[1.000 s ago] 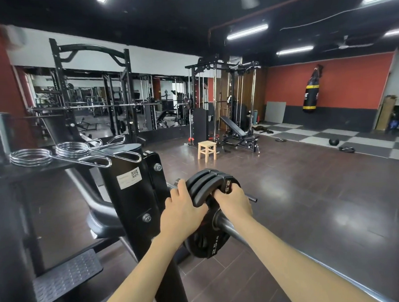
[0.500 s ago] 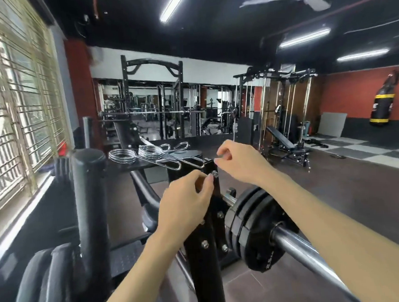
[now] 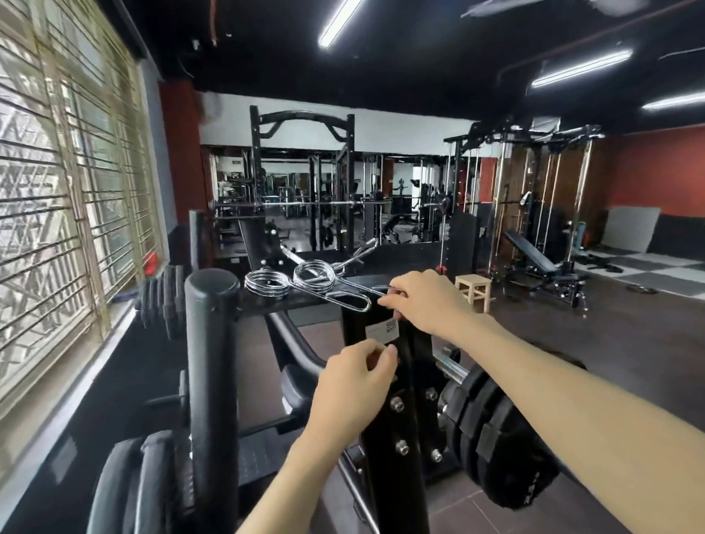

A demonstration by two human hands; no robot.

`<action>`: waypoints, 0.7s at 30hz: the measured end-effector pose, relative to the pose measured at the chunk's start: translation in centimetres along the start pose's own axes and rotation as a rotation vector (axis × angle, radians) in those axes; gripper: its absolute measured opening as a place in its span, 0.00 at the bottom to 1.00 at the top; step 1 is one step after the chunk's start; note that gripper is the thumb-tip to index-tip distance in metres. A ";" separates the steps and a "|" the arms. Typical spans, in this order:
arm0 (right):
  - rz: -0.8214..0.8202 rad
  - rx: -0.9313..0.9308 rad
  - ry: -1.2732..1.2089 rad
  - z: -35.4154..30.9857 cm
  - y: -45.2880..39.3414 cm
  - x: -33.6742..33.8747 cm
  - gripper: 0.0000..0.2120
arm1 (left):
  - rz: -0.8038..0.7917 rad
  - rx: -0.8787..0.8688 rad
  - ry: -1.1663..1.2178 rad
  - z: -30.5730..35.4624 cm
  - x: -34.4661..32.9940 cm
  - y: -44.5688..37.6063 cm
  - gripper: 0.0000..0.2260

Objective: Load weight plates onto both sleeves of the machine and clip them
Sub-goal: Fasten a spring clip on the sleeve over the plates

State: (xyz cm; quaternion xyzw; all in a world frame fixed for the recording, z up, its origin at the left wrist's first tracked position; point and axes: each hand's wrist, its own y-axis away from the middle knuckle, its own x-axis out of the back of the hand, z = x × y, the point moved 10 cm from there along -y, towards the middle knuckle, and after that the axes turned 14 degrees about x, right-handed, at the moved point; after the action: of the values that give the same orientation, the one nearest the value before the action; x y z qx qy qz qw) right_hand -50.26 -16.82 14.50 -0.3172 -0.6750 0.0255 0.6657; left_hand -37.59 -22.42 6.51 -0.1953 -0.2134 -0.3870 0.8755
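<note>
Two chrome spring clips lie on the flat top of the black machine post, their wire handles pointing toward me. My right hand reaches over the post and pinches the end of the nearer clip's handle. Lower down, my left hand hovers in front of the post's white label, fingers curled with thumb against forefinger and nothing visible in them. Right of the post, several black weight plates sit on the chrome sleeve, partly hidden by my right forearm.
A thick black upright peg stands at my left, with stored plates beside its base. More plates rest by the barred window. A wooden stool and an incline bench stand on the open floor to the right.
Both hands have left the loaded plates and risen to the post's top. My right hand has reached the clip handle; my view has turned left toward the window.
</note>
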 end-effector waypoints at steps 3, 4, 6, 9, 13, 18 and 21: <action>0.149 0.019 0.099 0.1 1.4 2.1 0.16 | -0.070 0.009 0.069 -0.2 -1.7 -0.6 0.12; 0.202 0.013 0.128 0.5 2.1 2.9 0.16 | -0.104 0.005 0.094 -0.1 -2.5 -0.7 0.12; 0.310 -0.015 0.147 1.9 4.1 5.0 0.17 | -0.188 -0.011 0.147 0.7 -4.5 -0.9 0.13; 0.432 -0.050 0.112 4.8 8.8 8.2 0.16 | -0.317 -0.001 0.296 3.2 -7.9 -0.7 0.17; 0.429 -0.116 0.112 9.1 16.8 10.9 0.16 | -0.515 0.216 0.734 7.8 -12.1 0.6 0.31; 0.346 -0.167 0.212 12.6 25.7 12.5 0.17 | -0.685 0.356 0.939 13.0 -17.5 4.9 0.41; 0.245 -0.151 0.281 14.2 30.3 13.5 0.16 | -0.582 0.376 0.836 13.8 -20.3 7.7 0.40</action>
State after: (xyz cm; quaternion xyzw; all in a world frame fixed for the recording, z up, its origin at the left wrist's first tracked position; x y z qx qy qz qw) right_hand -50.10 19.05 11.00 -0.4463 -0.5317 0.0109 0.7197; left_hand -47.12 1.41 5.98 0.2025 0.0424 -0.6134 0.7622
